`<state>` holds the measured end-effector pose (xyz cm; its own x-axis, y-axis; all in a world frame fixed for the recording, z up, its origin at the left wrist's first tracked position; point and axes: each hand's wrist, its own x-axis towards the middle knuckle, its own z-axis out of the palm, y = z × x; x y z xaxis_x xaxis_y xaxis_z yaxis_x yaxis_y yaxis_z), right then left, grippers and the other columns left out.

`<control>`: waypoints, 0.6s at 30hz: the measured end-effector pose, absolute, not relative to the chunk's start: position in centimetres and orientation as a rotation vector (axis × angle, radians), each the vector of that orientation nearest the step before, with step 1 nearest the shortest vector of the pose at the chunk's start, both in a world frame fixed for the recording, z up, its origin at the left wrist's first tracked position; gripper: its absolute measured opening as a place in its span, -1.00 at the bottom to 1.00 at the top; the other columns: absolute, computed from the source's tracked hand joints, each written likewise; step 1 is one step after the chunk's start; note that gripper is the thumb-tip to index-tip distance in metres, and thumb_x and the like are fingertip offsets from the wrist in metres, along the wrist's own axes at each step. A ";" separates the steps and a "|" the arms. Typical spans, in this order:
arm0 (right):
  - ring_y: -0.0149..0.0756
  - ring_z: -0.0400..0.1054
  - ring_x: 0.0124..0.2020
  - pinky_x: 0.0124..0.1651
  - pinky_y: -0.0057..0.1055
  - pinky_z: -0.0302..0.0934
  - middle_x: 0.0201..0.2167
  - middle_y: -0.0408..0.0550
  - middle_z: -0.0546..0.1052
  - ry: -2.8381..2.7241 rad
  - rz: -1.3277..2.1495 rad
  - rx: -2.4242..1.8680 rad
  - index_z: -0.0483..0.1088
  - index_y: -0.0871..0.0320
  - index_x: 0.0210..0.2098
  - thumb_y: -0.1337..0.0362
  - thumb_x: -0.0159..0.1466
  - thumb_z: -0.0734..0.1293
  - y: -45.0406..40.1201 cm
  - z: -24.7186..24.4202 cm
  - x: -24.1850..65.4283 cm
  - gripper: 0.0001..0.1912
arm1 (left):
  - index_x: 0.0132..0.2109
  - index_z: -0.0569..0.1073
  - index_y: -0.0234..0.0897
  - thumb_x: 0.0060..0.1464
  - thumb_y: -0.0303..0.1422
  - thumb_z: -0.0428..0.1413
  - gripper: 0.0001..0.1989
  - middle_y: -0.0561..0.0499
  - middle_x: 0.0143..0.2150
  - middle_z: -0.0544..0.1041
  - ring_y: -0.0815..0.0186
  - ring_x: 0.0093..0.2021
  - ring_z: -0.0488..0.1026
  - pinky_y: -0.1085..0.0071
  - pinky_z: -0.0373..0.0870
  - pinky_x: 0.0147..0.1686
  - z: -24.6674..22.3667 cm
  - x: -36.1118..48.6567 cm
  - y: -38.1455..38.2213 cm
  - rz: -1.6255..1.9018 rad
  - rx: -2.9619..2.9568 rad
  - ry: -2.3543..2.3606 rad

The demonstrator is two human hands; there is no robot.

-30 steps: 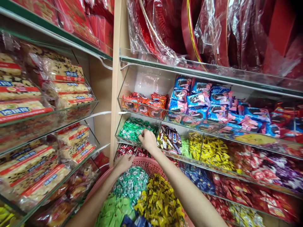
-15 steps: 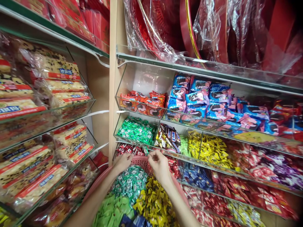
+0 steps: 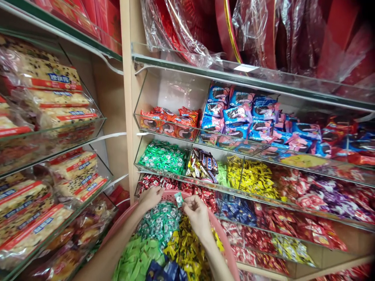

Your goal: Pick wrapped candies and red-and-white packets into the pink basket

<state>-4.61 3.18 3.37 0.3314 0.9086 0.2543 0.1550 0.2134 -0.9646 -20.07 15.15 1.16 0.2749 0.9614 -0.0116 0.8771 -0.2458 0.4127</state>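
My right hand (image 3: 195,212) is over the right part of a pink plastic basket (image 3: 227,238), its thumb and fingers pinched at the edge of a small green-wrapped candy (image 3: 178,199). My left hand (image 3: 151,197) is at the basket's far left rim with its fingers curled in; what they hold, if anything, is hidden. Inside the basket lie teal-green wrapped candies (image 3: 159,220), light green ones (image 3: 139,255), yellow ones (image 3: 187,246) and dark blue ones (image 3: 166,271), in separate heaps.
Ahead, a clear shelf bin of green candies (image 3: 164,158) stands beside chocolate bars (image 3: 208,164) and yellow candies (image 3: 252,177). Blue cookie packs (image 3: 237,113) fill the shelf above. Packaged puffed-grain cakes (image 3: 55,78) line glass shelves on the left. A wooden post (image 3: 126,97) divides the shelving.
My right hand has dropped slightly toward the basket, and the green candy now shows plainly at its fingertips. My left hand stays by the rim. The view has shifted a little to the right.
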 end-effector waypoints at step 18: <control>-0.26 0.36 -0.34 -0.21 -0.31 0.24 -0.35 0.00 0.50 -1.220 0.712 -1.342 0.43 0.17 -0.25 0.19 0.13 0.23 2.3 1.7 -4.4 -0.73 | -0.32 0.45 -0.13 0.09 -0.03 -0.29 -0.51 0.01 -0.27 0.52 0.24 -0.26 0.43 0.43 0.22 -0.36 1.4 -19.7 15.0 0.356 2.248 1.625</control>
<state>-4.40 2.30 1.68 0.2804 0.9301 0.2374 0.2504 0.1679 -0.9535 -19.67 14.98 1.35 0.3127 0.9498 0.0023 0.8636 -0.2853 0.4156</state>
